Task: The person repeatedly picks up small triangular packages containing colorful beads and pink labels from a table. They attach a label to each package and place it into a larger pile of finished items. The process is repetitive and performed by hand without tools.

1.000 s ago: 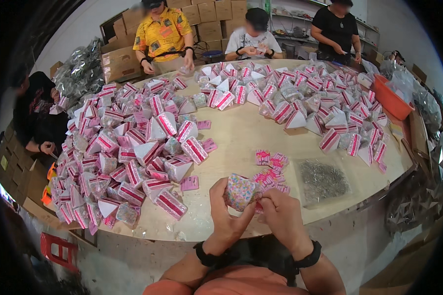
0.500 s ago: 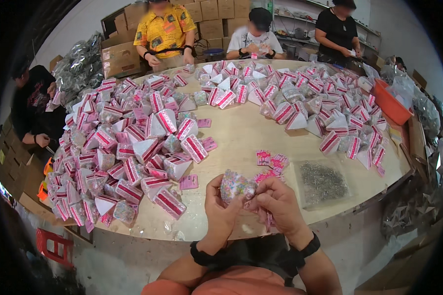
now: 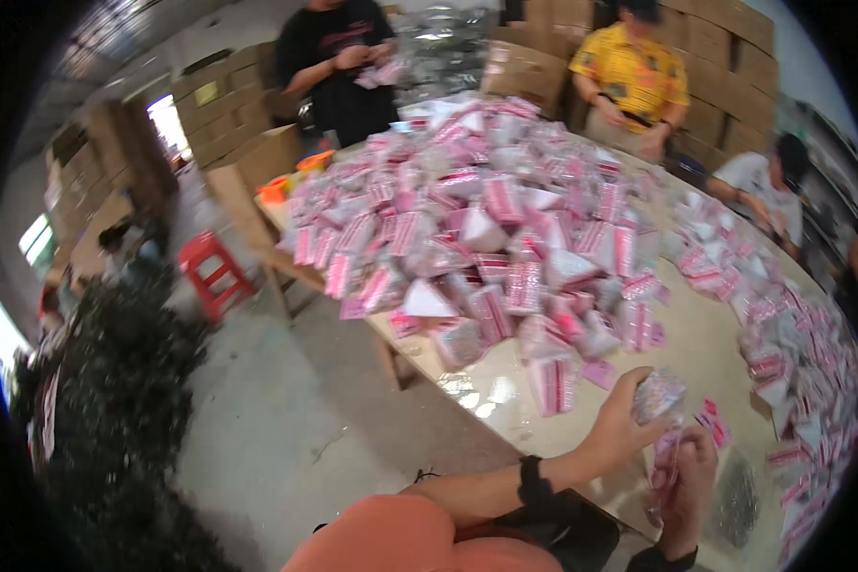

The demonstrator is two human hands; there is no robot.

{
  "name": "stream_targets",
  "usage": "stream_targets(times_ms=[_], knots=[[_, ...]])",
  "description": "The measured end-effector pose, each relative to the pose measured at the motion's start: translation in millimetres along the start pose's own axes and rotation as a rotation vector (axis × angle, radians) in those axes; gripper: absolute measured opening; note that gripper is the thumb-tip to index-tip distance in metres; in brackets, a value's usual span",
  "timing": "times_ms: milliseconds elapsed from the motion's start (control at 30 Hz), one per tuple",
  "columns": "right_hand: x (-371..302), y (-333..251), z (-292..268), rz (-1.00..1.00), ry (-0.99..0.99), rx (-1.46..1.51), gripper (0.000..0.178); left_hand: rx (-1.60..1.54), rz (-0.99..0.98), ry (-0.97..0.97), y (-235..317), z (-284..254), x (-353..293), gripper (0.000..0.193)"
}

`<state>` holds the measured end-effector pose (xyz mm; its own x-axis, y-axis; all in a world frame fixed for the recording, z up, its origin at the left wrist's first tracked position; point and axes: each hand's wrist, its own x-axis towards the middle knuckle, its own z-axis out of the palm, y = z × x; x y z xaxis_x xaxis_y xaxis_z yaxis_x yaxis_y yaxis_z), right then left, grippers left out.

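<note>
My left hand (image 3: pixel 612 426) is closed around a small clear package (image 3: pixel 659 397) with multicoloured specks, above the table's near edge. Just below it my right hand (image 3: pixel 693 477) has its fingers curled on a pink card (image 3: pixel 665 458), close against the package's lower end. Motion blur hides how card and package are joined. Beyond my hands lie loose pink cards (image 3: pixel 711 422). Beside my right hand is a clear bag of small dark metal pieces (image 3: pixel 734 500). A large heap of wrapped pink-and-white wedge-shaped packages (image 3: pixel 481 229) covers the table to the left.
More wedge packages (image 3: pixel 801 372) spread along the table's right side. A person in black (image 3: pixel 341 57), one in yellow (image 3: pixel 629 76) and one in white (image 3: pixel 758 186) are around the table. A red stool (image 3: pixel 214 272) stands on the floor (image 3: pixel 286 419) at left, near stacked cartons (image 3: pixel 229 105).
The view has swung left, so the table and my hands appear farther right. My left hand still holds the package, with my right hand at its lower end.
</note>
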<state>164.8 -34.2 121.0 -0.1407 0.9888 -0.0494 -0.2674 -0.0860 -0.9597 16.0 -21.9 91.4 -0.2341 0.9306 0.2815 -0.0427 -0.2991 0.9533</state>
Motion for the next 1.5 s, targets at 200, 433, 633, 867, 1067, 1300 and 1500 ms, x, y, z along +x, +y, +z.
stream_targets(times_ms=[200, 433, 633, 867, 1067, 1300, 1500], knots=[[14, 20, 14, -0.075, -0.204, -0.055, 0.019, 0.144, 0.191, 0.249, 14, -66, 70, 0.063], [23, 10, 4, 0.252, -0.368, -0.265, 0.039, 0.33, 0.323, 0.479, 45, -135, 196, 0.059], [-1, 9, -14, 0.115, -0.197, -0.043, 0.041, 1.355, 0.543, 0.234, 5, -155, 194, 0.047], [-13, 3, -75, -0.259, 0.111, -0.509, 0.004, 1.357, 0.695, 0.177, 3, -141, 186, 0.041], [-14, -41, -145, -0.094, 0.333, -0.541, 0.008, 0.852, 0.65, -0.214, 19, -75, 107, 0.039], [-26, -30, -228, -0.289, 0.25, -1.549, 0.017, 0.648, 0.345, -0.758, -38, 6, 19, 0.05], [-18, -10, -240, -0.132, 0.184, -1.65, 0.01, 0.853, 0.462, -0.801, -52, 40, 3, 0.061]])
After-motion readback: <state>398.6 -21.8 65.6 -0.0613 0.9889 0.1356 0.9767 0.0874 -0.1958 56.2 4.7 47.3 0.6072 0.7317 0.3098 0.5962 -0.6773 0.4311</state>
